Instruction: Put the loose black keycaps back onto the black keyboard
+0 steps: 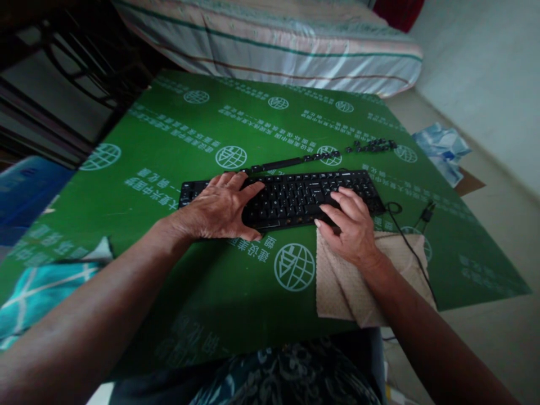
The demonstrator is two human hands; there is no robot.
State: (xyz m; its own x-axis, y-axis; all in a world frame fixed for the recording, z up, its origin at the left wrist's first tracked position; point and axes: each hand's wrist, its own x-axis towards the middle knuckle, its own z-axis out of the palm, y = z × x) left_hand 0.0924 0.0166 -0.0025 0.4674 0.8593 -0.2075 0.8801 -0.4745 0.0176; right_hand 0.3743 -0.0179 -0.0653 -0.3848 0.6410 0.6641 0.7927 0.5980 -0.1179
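A black computer keyboard [287,194] lies across the green board. Its front row shows a gap without keycaps near the middle. My left hand [223,205] rests over the keyboard's left part, fingers spread and thumb at the front edge. Over the right part is my right hand [348,228], its fingers stretched out and slightly bent on the keys; no object shows in it. Behind the keyboard, loose black keycaps [375,145] lie in a cluster. A long black space bar [284,163] sits in a row with several more keycaps.
The green printed board [248,287] carries a beige cloth [337,292] under my right wrist and a teal cloth [46,292] at left. A black cable [413,253] runs off the right side. A draped bed [287,50] stands behind, a blue container [29,191] at left.
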